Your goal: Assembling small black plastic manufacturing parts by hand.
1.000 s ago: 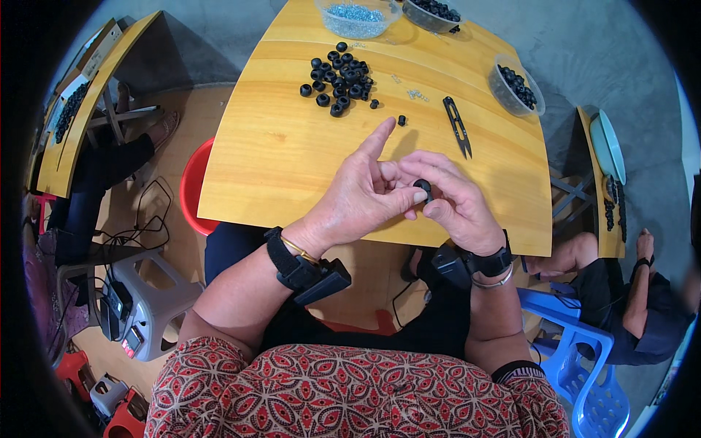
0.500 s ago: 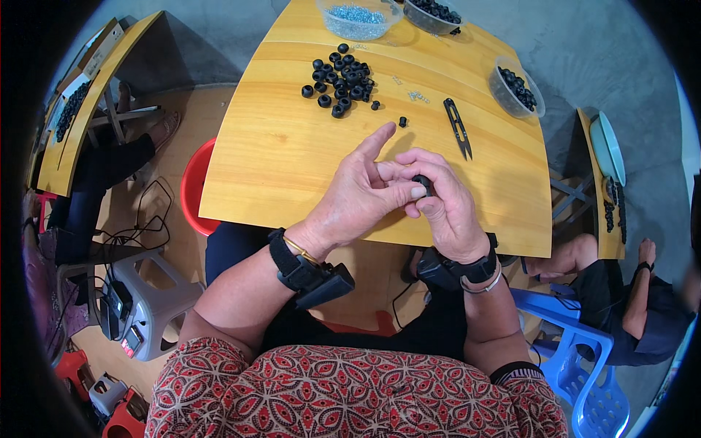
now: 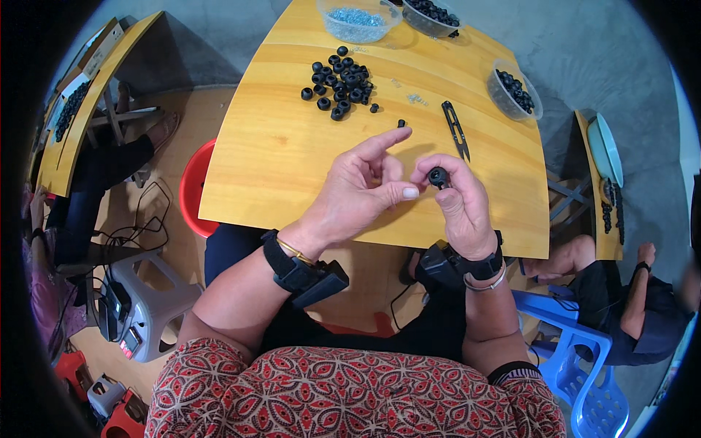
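My right hand (image 3: pixel 461 203) pinches a small black rubber ring (image 3: pixel 437 176) between thumb and fingers, above the near part of the yellow wooden table (image 3: pixel 277 153). My left hand (image 3: pixel 359 188) sits just left of it, thumb tip close to the ring, index finger pointing up and away; it holds nothing I can see. A pile of black rubber rings (image 3: pixel 339 82) lies further out on the table. Black snips (image 3: pixel 456 129) lie beyond my right hand. One small black piece (image 3: pixel 401 123) rests alone near the index fingertip.
A clear bowl of small metal parts (image 3: pixel 358 20) and two bowls of black parts (image 3: pixel 431 13) (image 3: pixel 513 91) stand at the far edge. A red bucket (image 3: pixel 191 188) sits left under the table. A blue plastic chair (image 3: pixel 584 365) and a seated person (image 3: pixel 631 306) are at right.
My hands have come apart a little: the left hand no longer covers the ring, which now shows in my right fingers alone.
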A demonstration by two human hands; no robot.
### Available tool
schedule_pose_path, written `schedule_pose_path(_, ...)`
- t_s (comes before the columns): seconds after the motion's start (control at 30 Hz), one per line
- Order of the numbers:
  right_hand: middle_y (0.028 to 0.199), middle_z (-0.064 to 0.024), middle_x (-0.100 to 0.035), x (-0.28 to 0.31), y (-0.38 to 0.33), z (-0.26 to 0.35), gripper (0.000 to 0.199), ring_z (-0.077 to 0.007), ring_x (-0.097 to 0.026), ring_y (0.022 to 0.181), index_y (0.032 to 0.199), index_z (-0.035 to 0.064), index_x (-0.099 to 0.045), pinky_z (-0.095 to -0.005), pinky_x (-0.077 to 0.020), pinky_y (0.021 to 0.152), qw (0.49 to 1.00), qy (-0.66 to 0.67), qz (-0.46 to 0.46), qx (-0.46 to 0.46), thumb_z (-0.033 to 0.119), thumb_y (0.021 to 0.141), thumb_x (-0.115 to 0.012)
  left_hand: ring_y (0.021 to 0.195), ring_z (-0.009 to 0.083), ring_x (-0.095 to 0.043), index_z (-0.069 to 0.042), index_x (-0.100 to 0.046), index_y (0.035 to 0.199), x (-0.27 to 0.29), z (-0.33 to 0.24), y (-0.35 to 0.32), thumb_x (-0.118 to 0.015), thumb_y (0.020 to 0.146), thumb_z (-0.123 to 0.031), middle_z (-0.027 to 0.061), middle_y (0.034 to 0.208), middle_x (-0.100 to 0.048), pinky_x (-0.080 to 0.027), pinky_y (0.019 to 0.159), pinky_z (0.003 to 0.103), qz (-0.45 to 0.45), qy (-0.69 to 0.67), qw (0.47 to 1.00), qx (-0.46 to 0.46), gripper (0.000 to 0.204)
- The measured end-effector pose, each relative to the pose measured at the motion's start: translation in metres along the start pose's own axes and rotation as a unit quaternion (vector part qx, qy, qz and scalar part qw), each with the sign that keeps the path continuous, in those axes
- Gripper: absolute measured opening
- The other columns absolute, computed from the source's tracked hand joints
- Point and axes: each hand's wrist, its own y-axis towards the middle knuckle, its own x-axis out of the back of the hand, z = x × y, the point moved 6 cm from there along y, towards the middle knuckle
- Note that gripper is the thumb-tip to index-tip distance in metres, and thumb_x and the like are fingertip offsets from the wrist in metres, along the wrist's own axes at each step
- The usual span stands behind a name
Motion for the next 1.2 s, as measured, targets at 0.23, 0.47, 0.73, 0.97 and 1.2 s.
schedule_pose_path(0.23,0.072,-0.0039,-0.044,-0.012,-0.002,0.006,0.031,-0.0135,-0.045,0.067,0.101,0.002,-0.047,-0.0246,-0.0391,0.063,0.998,-0.017,0.032,-0.056,0.03,0.087,-0.046,0.111,0.0177,-0.041,-0.01,-0.016,0.135,-0.03,-0.009,0.0,-0.071,0.059,0.005,0.0078,0.125,-0.037,-0.038,0.091,0.03,0.086,0.0,0.993,-0.076,0.095)
schedule_pose_path(0.47,0.072,-0.0078,-0.044,-0.011,-0.005,0.011,0.023,-0.0194,-0.047,0.062,0.099,0.0014,-0.045,-0.0269,-0.0405,0.058,0.996,-0.071,0.011,-0.045,0.014,0.08,-0.046,0.098,0.0124,-0.043,-0.005,-0.024,0.128,-0.037,-0.003,-0.003,-0.068,0.072,-0.014,0.0051,0.106,-0.041,-0.038,0.085,0.026,0.071,0.065,0.994,-0.057,0.072)
schedule_pose_path(0.73,0.069,-0.0103,-0.044,-0.013,-0.004,0.021,0.02,-0.0219,-0.049,0.059,0.099,0.0011,-0.043,-0.0281,-0.0409,0.054,0.993,-0.118,0.006,-0.029,0.009,0.08,-0.045,0.097,0.012,-0.041,-0.004,-0.025,0.126,-0.039,-0.004,-0.004,-0.063,0.078,-0.026,0.0046,0.104,-0.038,-0.036,0.084,0.025,0.063,0.068,0.991,-0.094,0.065)
schedule_pose_path(0.97,0.071,-0.0122,-0.044,-0.012,-0.001,0.025,0.019,-0.0262,-0.048,0.058,0.097,0.0012,-0.042,-0.0308,-0.0407,0.054,0.991,-0.133,0.006,-0.013,0.005,0.078,-0.045,0.098,0.0128,-0.04,-0.004,-0.026,0.125,-0.039,-0.003,-0.004,-0.064,0.077,-0.026,0.0053,0.106,-0.038,-0.035,0.086,0.026,0.062,0.054,0.991,-0.104,0.065)
schedule_pose_path(1.2,0.077,-0.0133,-0.046,-0.012,-0.005,0.021,0.018,-0.0278,-0.049,0.067,0.096,0.0017,-0.044,-0.0323,-0.0407,0.059,0.99,-0.142,0.019,-0.018,0.006,0.079,-0.047,0.097,0.013,-0.043,-0.003,-0.03,0.124,-0.035,-0.007,-0.002,-0.064,0.077,-0.024,0.0067,0.109,-0.041,-0.037,0.084,0.026,0.063,0.063,0.991,-0.097,0.061)
